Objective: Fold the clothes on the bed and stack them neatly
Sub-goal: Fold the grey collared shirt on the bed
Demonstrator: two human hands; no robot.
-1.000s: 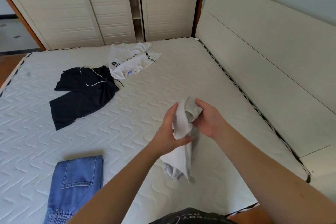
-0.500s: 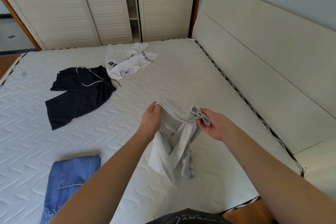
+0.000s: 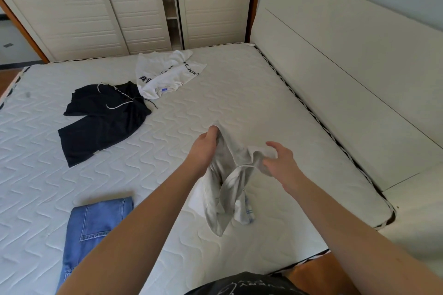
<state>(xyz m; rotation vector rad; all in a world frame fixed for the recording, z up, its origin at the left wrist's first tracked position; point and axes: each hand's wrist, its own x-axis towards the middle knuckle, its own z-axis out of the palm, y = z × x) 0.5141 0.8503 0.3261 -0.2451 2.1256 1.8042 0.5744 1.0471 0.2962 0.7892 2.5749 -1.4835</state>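
Observation:
I hold a light grey garment (image 3: 226, 189) up over the mattress (image 3: 251, 98). My left hand (image 3: 206, 148) grips its upper edge on the left. My right hand (image 3: 279, 163) pinches a bunched part on the right with thumb and fingers, the index finger raised. The cloth hangs crumpled between and below both hands. Black shorts (image 3: 103, 120) with a white drawstring lie spread at the left. A white T-shirt (image 3: 165, 74) with dark lettering lies crumpled beyond them. Folded blue jeans (image 3: 88, 227) lie near the front left.
A cream padded headboard (image 3: 347, 74) runs along the right side of the bed. Pale sliding wardrobe doors (image 3: 72, 7) stand beyond the far edge. Wooden floor (image 3: 309, 268) shows at the near edge of the mattress.
My hands have moved apart, spreading the grey garment that was bunched between them a second ago. My left hand has risen and shifted left along the cloth's edge.

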